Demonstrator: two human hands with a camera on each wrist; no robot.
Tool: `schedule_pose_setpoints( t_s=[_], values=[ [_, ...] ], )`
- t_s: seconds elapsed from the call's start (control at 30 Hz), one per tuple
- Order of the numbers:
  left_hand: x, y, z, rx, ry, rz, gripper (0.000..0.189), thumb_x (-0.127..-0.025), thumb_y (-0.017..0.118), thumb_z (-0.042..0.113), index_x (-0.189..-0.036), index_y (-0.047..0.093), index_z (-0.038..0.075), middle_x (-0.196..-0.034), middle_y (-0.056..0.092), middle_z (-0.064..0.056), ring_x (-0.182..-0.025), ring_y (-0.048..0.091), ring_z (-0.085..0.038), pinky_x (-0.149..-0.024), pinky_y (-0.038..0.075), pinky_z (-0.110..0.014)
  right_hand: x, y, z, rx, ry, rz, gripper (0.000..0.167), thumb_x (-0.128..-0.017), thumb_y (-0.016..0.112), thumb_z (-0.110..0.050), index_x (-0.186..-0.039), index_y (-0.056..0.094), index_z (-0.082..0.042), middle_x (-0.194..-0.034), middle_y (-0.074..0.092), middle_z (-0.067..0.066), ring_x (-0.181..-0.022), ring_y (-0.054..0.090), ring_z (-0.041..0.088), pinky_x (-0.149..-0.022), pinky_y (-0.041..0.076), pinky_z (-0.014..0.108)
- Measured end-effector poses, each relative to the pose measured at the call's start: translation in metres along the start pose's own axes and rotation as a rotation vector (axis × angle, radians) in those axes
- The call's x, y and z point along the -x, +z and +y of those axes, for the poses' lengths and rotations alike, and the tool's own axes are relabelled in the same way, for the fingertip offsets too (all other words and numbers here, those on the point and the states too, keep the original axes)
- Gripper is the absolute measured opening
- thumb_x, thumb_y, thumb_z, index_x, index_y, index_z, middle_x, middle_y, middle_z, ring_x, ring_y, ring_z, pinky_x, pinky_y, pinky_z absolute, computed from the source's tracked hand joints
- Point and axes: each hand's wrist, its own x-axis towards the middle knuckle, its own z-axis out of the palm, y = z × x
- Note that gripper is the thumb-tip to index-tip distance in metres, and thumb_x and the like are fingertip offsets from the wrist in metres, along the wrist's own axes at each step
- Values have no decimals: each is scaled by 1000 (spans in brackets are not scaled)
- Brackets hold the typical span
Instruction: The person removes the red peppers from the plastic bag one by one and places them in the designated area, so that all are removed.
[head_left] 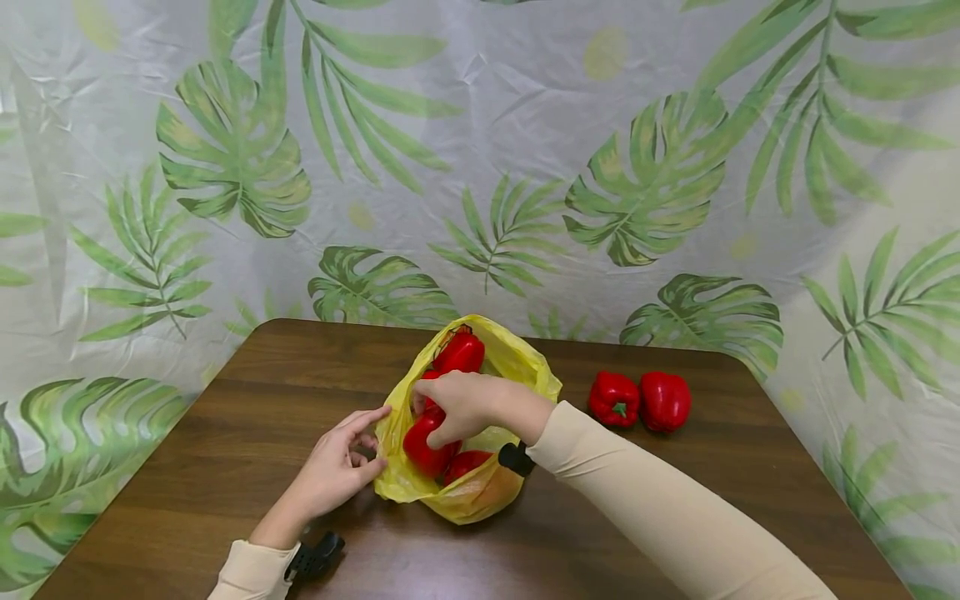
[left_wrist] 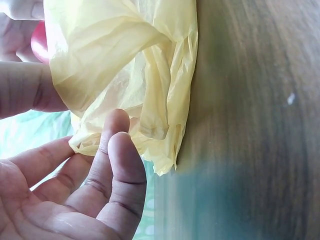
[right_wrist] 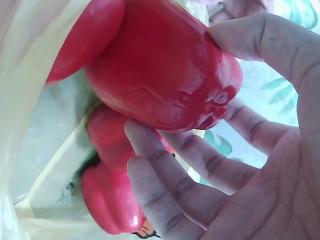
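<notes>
A yellow plastic bag (head_left: 540, 379) stands with its mouth open on the table, several red bell peppers inside it. My right hand (head_left: 468, 406) reaches into the bag and holds a red bell pepper (right_wrist: 165, 65), thumb on one side and fingertips along the other. Beneath that one, more bell peppers (right_wrist: 112, 197) lie against the bag's inside; another bell pepper (head_left: 461, 352) shows near the far rim. At the bag's left rim, my left hand (head_left: 337, 467) holds the plastic with thumb and index finger spread, the other fingers loosely bent outside the bag (left_wrist: 115, 65).
Two more red bell peppers, one with its green stem showing (head_left: 615, 400) and one beside it (head_left: 665, 402), sit on the wooden table (head_left: 300, 367) right of the bag. A leaf-patterned cloth (head_left: 517, 125) hangs behind the table.
</notes>
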Motion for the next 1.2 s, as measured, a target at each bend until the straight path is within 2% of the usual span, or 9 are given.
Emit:
schedule_pose_setpoints(
  t_s=[0.13,0.33,0.53,0.67,0.83,1.0,1.1,1.2],
  values=[
    [0,1,-1,-9,-6,1,69,-87,78,-6,-152,57,1,-142,63,-18,-92,66,-5,-66,60,-24,3,-3,2,-36,-8,-2,34,-95,77,-23,-125,62,-16,-101,65,-2,-90,59,14,-79,53,25],
    [0,1,-2,-21,-13,-2,69,-87,79,-6,-153,57,1,-143,62,-18,-92,65,-5,-67,59,-24,10,-6,8,-85,-24,21,32,-94,75,-21,-122,61,-16,-100,66,-1,-86,59,13,-75,53,25],
    [0,1,-2,-23,-11,2,69,-87,78,-6,-153,57,1,-144,62,-19,-92,65,-5,-65,59,-24,18,-8,16,-154,-43,50,32,-94,73,-19,-123,61,-13,-81,56,-2,-72,49,11,-66,45,23],
    [1,2,-2,-26,-9,8,70,-86,78,-6,-152,57,1,-144,62,-18,-92,65,-5,-65,59,-24,26,-10,20,-195,-56,67,33,-93,72,-17,-124,61,-11,-78,56,-2,-68,45,10,-64,43,22],
    [2,1,-3,-22,-5,7,69,-86,78,-7,-152,57,0,-145,62,-19,-92,65,-5,-65,59,-24,30,-9,26,-224,-46,97,33,-93,71,-19,-124,62,-12,-97,69,4,-76,52,12,-70,48,23],
    [4,1,-5,-13,-1,6,69,-86,78,-7,-152,57,0,-144,62,-20,-92,65,-5,-64,59,-25,34,-4,31,-270,-13,124,34,-93,71,-22,-125,62,-15,-127,70,11,-103,64,19,-85,54,29],
    [5,0,-5,-6,1,5,70,-86,77,-7,-152,57,0,-145,62,-20,-92,65,-5,-64,59,-25,37,-2,34,-300,2,140,35,-94,71,-23,-126,61,-15,-134,68,13,-112,66,24,-90,56,32],
    [5,0,-5,-2,1,4,70,-86,77,-8,-152,57,1,-145,61,-19,-93,65,-6,-64,59,-25,41,0,39,-319,12,165,36,-94,71,-24,-127,61,-16,-134,68,13,-109,68,25,-91,57,33]
  ],
)
